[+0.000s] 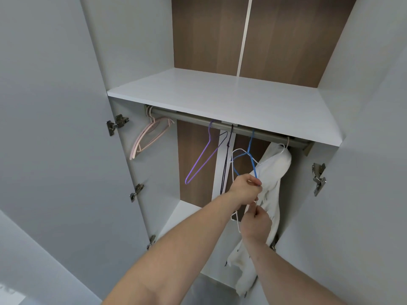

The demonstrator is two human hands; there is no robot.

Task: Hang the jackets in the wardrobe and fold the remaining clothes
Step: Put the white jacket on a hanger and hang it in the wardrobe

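Wardrobe (66, 106), doors open. Rail (198, 121) under the shelf (220, 95): pink hangers (145, 137) at far left, purple hanger (204, 159), black hanger (226, 164), blue hanger (250, 150). White jacket (275, 172) is hung at the rail's right end. White hanger (235, 155) is pinched by the left hand (244, 190) and by the right hand (256, 224), fingers curled.

- A home setting, likely a bedroom, is indicated by a built-in wardrobe (220, 150) with white doors opened on metal hinges (116, 124).
- A hanging rail (187, 119) is fitted beneath a white shelf (220, 95).
- Pink hangers (147, 137), a purple hanger (204, 155) and a white garment (275, 172) are hung on it.
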